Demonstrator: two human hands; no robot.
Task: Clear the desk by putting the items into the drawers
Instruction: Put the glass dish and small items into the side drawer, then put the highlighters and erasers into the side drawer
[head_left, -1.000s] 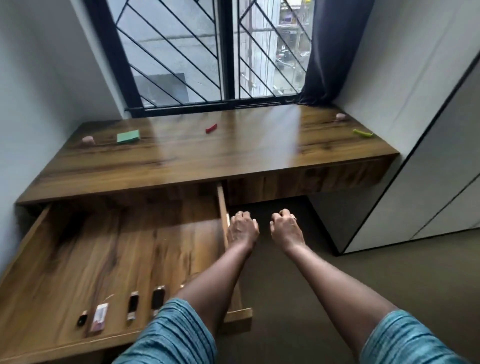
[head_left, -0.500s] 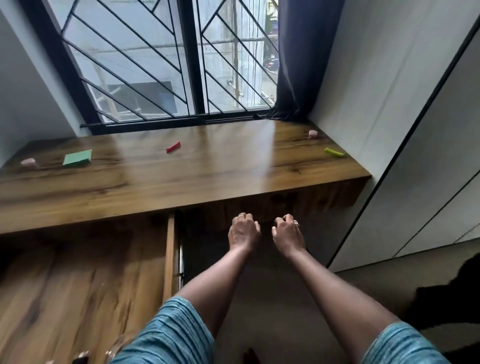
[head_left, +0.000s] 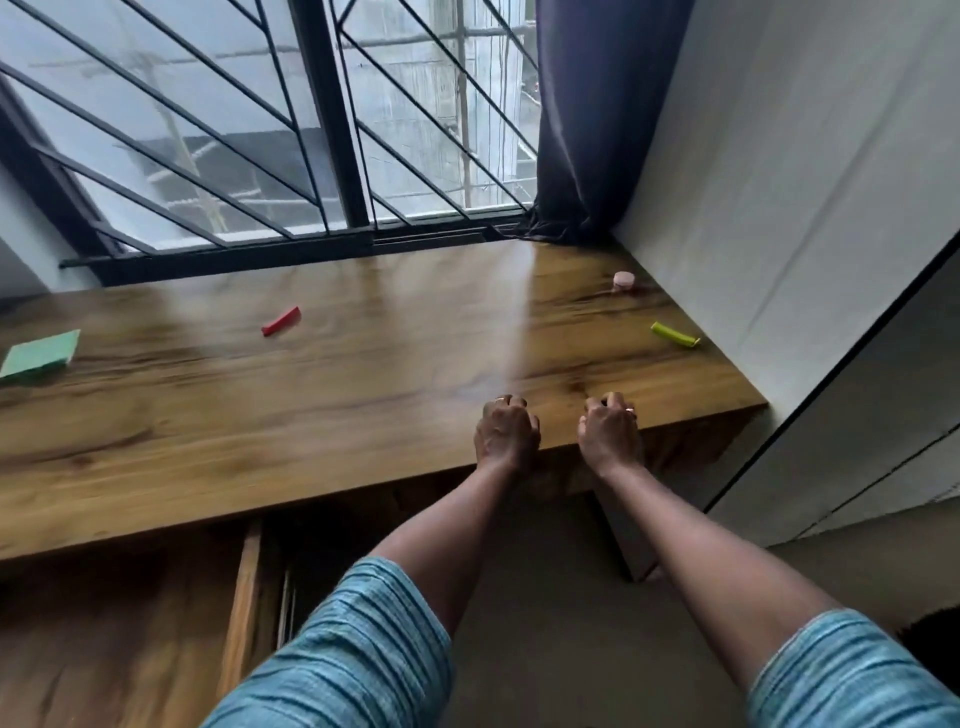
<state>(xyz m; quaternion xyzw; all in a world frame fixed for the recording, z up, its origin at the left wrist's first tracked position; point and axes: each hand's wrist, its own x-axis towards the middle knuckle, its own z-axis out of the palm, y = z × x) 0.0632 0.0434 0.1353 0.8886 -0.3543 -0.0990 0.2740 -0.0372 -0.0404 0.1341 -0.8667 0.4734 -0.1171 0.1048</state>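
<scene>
Change over the last second: view has swung right; both hands have risen from below the desk (head_left: 322, 415) edge to its front lip, right of centre frame. Left hand (head_left: 506, 434) and right hand (head_left: 609, 434): fingers curled under, nothing visible in either.

The open drawer (head_left: 241, 597) is now at lower left. Still on top are the green pad (head_left: 39, 356) far left, red piece (head_left: 281, 321), pink round item (head_left: 623, 281) and yellow-green piece (head_left: 674, 334).

Judgement: likely going for the right-hand drawer or the right-side items next.
</scene>
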